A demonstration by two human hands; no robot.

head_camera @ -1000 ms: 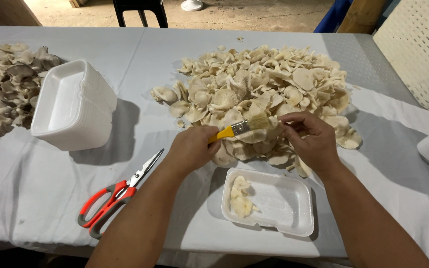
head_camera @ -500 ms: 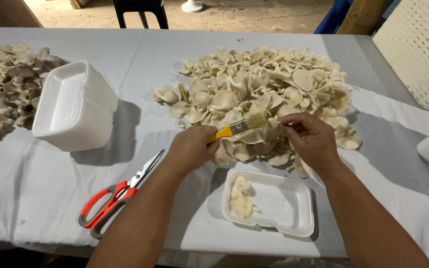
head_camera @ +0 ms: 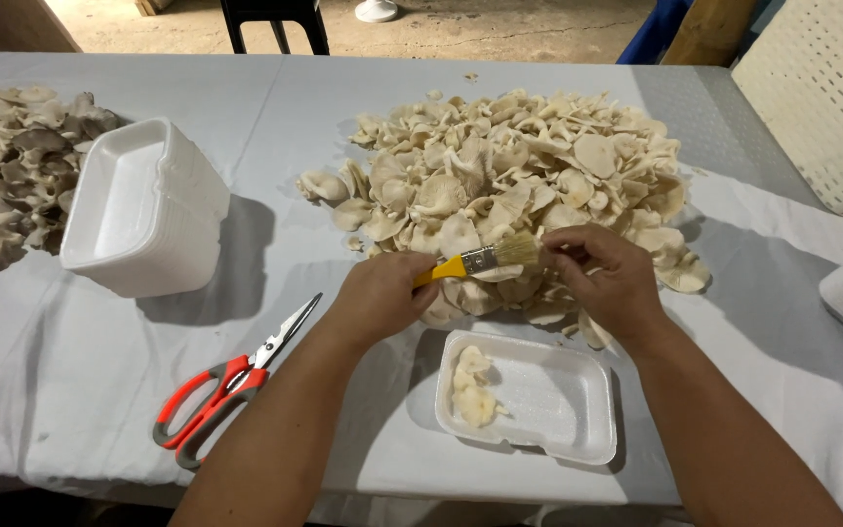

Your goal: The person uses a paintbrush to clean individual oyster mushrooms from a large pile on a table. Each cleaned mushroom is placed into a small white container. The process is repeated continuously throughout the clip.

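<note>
Left hand (head_camera: pixel 378 298) grips yellow brush (head_camera: pixel 480 261); right hand (head_camera: pixel 607 278) seemingly pinches a mushroom above white foam tray (head_camera: pixel 558 400).

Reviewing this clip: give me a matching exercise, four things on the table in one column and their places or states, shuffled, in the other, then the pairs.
Things:
1. paintbrush
2. scissors
3. stack of foam trays
4. single foam tray

Places or states:
A. lies untouched, orange-handled, near the table's front edge
B. holds a few mushrooms, below the hands
C. held in the left hand, bristles at the right hand
D. stands between the two mushroom heaps

Pairs: 1-C, 2-A, 3-D, 4-B
</note>
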